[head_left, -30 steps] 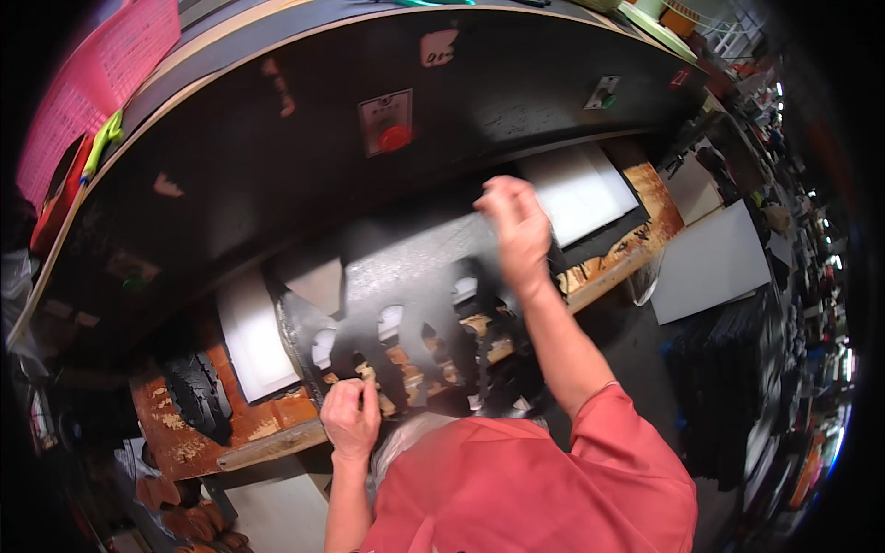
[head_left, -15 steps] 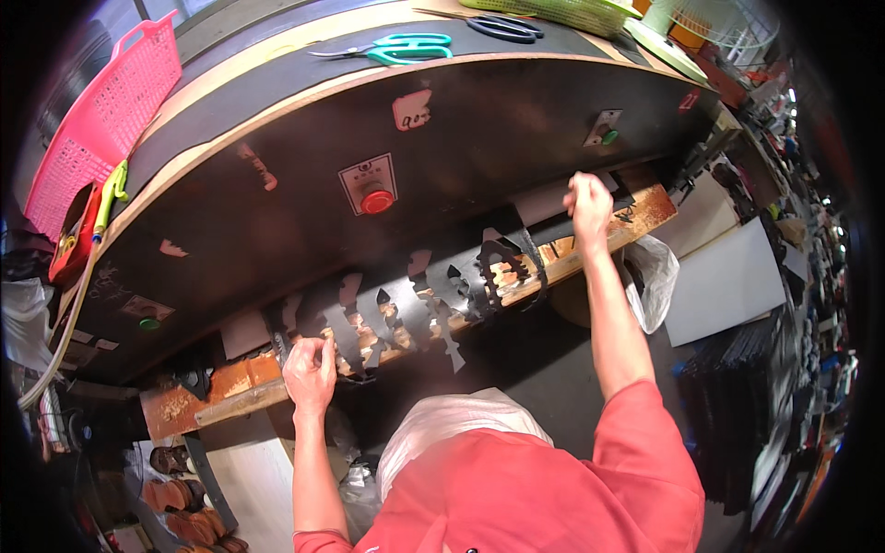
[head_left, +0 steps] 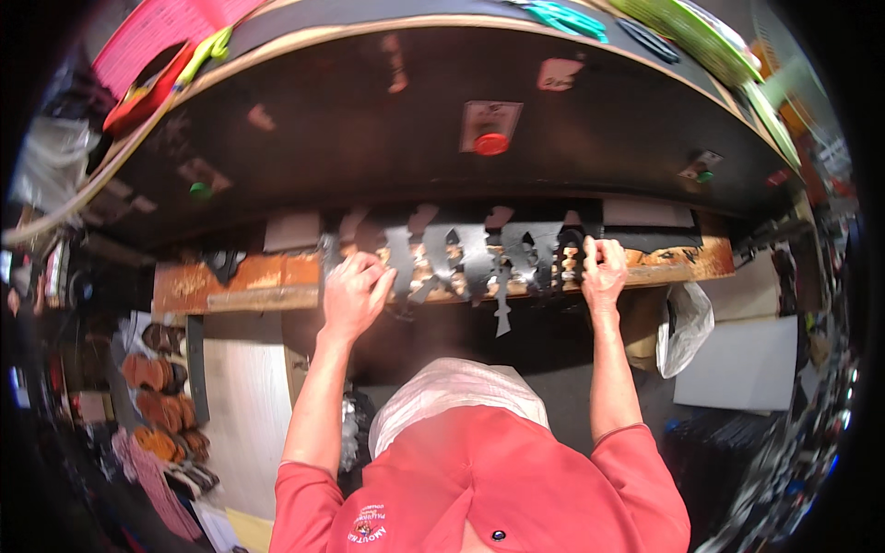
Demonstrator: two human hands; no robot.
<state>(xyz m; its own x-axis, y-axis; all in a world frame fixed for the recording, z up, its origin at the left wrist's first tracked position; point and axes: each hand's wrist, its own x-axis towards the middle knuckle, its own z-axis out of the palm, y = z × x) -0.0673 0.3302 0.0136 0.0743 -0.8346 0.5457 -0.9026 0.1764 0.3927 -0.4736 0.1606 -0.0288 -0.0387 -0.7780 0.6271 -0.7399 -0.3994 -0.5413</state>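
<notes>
1. In the head view, a black cut-out sheet (head_left: 474,249) lies across the middle of the bench (head_left: 267,297), its row of openings showing worn wood below; a ragged strip hangs over the front edge.
2. My left hand (head_left: 355,288) is at the sheet's left end, fingers bent; I cannot tell whether they are clamped on it.
3. My right hand (head_left: 605,269) is at the right end, fingers curled close to the edge; their grip I cannot tell either.
4. The bench's wood is orange-brown, scuffed and pitted, with a paler strip along its front.
5. Behind it rises a wide dark panel (head_left: 369,129) with a red button (head_left: 491,144) near the middle and a green one towards each side.
6. On the ledge above are teal-handled scissors (head_left: 570,18), a pink basket (head_left: 175,32) at left and a green basket (head_left: 691,37) at right.
7. Below, brown shoes (head_left: 146,372) stand at my left; a white bag (head_left: 687,327) and a pale board (head_left: 742,364) are at my right.
</notes>
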